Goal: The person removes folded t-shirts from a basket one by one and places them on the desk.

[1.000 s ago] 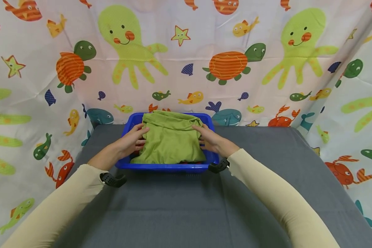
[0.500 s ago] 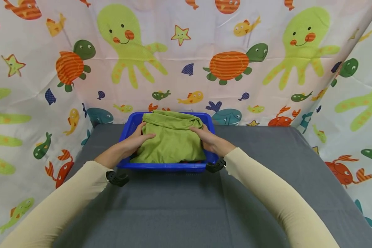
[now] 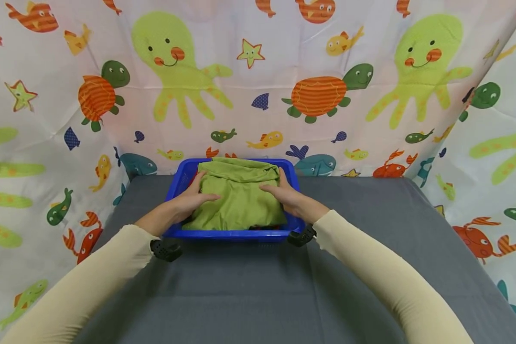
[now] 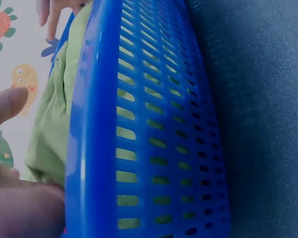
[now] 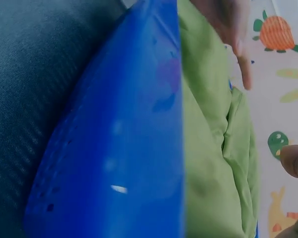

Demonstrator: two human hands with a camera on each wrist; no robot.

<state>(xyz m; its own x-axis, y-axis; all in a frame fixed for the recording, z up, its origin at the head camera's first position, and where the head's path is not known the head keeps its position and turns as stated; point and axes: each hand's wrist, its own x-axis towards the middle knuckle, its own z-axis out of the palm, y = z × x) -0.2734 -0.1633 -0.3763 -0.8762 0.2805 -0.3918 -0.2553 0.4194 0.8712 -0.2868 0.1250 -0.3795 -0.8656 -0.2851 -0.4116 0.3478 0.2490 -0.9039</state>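
Note:
A folded green cloth [image 3: 241,203] fills most of a blue plastic basket [image 3: 232,234] with slotted sides. At the cloth's left edge is my left hand [image 3: 187,202], fingers reaching down inside the basket and thumb spread over the cloth. My right hand [image 3: 290,197] mirrors it on the right edge, thumb pointing inward. In the left wrist view the thumb [image 4: 9,105] stands raised apart from the cloth; the right thumb [image 5: 295,159] is likewise raised in its wrist view. Most of the fingers are hidden beside the cloth. Bits of something red show under it.
The basket stands at the back of a table with a grey cover [image 3: 241,286]. Right behind it hangs a white curtain [image 3: 266,57] printed with sea animals, which also closes off the left and right sides. Black straps [image 3: 165,250] circle both wrists.
My left hand has moved right and in against the cloth, its thumb now spread over the top. The right hand's thumb has shifted slightly inward. The cloth and basket stay in place.

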